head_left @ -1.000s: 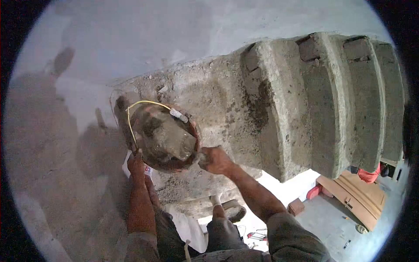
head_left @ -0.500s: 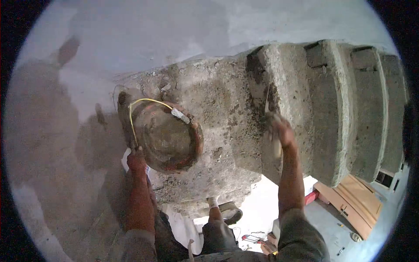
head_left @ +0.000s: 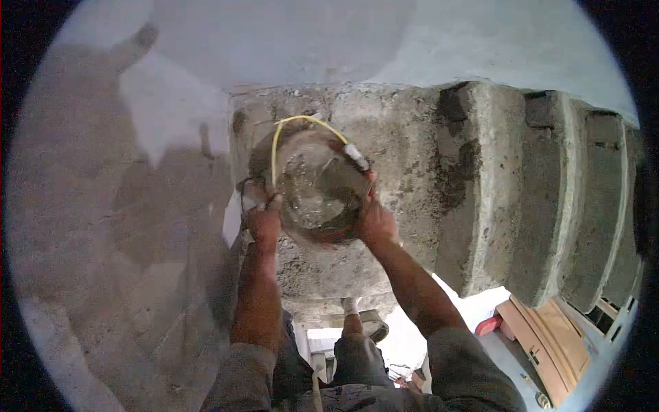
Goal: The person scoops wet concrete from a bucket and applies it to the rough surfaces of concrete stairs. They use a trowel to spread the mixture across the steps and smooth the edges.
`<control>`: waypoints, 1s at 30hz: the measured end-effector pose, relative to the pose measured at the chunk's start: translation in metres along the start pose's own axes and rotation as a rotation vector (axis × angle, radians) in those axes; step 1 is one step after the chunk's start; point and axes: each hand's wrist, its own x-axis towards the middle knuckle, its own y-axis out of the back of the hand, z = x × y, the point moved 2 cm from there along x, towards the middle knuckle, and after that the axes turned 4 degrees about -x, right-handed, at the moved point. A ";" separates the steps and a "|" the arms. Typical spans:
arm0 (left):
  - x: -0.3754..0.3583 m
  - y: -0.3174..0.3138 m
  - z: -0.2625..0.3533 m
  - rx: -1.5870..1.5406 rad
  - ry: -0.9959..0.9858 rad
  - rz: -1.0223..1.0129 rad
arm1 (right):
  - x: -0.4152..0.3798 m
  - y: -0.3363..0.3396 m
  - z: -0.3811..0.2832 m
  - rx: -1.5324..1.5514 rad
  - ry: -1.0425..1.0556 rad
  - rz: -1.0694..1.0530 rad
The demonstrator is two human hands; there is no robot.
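Note:
A round bucket (head_left: 302, 230) with murky, wet contents stands out from the rough landing beneath it, its rim smeared by motion. A thin yellow bail handle (head_left: 275, 154) with a whitish grip (head_left: 356, 156) arches over its far side. My left hand (head_left: 264, 221) is closed at the left rim, close to the handle's lower end. At the opposite rim, my right hand (head_left: 377, 221) is closed as well, fingers partly hidden. A grey flat shape (head_left: 343, 180) shows inside the bucket near my right hand; blur hides what it is.
Rough concrete steps (head_left: 498, 185) run off to the right. A partly damp plaster wall (head_left: 274, 41) borders the landing (head_left: 405, 144). Below right, a wooden door panel (head_left: 549, 343) and a red object (head_left: 489, 325) lie on a lower floor. My foot (head_left: 351, 305) is near the landing's edge.
My right hand has come from the first step, where it held a pale-handled tool, to the bucket's right rim. The bucket has shifted away from me across the landing. The view has swung left.

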 end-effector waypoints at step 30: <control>0.025 0.005 -0.007 0.313 -0.124 0.120 | 0.060 0.059 0.171 1.211 0.109 -0.173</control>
